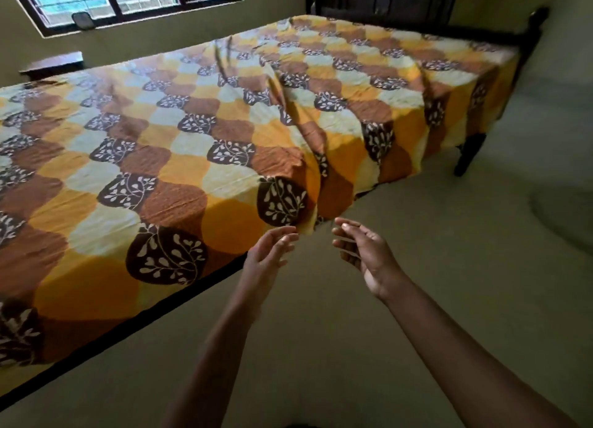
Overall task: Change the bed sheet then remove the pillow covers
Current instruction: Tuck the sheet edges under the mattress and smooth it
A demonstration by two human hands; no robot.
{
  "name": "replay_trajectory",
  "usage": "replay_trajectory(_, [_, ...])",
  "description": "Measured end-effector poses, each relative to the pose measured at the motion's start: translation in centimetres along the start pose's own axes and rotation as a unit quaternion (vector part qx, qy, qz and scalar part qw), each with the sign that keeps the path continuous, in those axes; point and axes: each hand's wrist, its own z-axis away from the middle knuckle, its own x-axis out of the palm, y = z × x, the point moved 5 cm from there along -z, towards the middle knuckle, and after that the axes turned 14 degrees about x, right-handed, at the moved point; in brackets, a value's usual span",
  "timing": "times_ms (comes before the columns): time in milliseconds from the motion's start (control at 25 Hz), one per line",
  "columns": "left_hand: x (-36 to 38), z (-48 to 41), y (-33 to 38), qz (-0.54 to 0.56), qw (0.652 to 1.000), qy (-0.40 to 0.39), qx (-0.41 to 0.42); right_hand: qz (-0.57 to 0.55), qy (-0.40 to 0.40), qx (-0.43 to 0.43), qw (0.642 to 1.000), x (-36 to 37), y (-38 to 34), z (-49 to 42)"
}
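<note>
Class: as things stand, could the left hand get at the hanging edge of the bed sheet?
Probably yes. The left hand, open, is just short of the bed sheet where it hangs over the side, and nothing shows between them.

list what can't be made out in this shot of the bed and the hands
Head view only.
One end of the bed: cut off by the picture's left edge; no pillows show.
Mattress: hidden under the patterned bed sheet.
The dark object on the window sill: too small and blurred to name.
Whether the left hand touches the sheet's hanging corner: unclear, fingertips overlap it.
</note>
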Motion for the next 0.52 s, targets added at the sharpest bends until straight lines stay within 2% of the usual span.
replay_trajectory(160, [2.6, -5.3, 0.9, -0.072, 0.989, -0.091, 0.09, 0.015, 0.053, -0.036, 0.998, -2.9, -4.4, -2.5])
replay_trajectory(280, [5.0, -11.9, 1.7, -0.196, 0.953, -0.162, 0.164, 0.054, 0.111, -0.076, 0.989, -5.1, -8.3, -5.3])
replay_trajectory(360, [7.7, -18.9, 2.4, -0.29, 0.902, -0.222, 0.232, 0.085, 0.167, -0.106, 0.977, -7.0, -11.1, -8.2])
replay_trajectory(520, [12.6, -30.6, 2.1, -0.429, 0.755, -0.294, 0.4, 0.191, 0.276, -0.133, 0.933, -10.3, -16.9, -14.9])
